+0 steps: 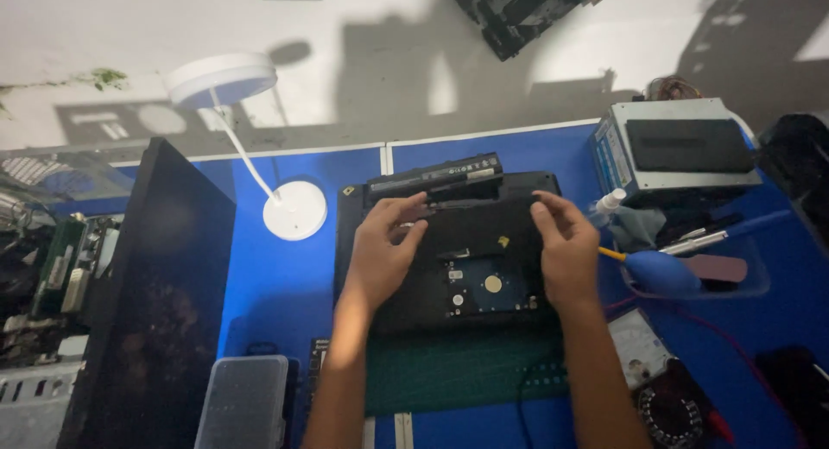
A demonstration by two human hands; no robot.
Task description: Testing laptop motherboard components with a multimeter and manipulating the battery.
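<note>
A black laptop lies upside down on a blue table, its front part resting on a green cutting mat. A hard drive shows in an open bay of its underside. A long black battery sits partly raised at the laptop's far edge. My left hand rests on the laptop's left part, its fingers at a black cover panel. My right hand grips the right edge of that same panel.
A white desk lamp stands to the left, beside a dark monitor. A clear plastic box lies near front left. At right are a power supply unit, a blue air blower, a tray and a multimeter.
</note>
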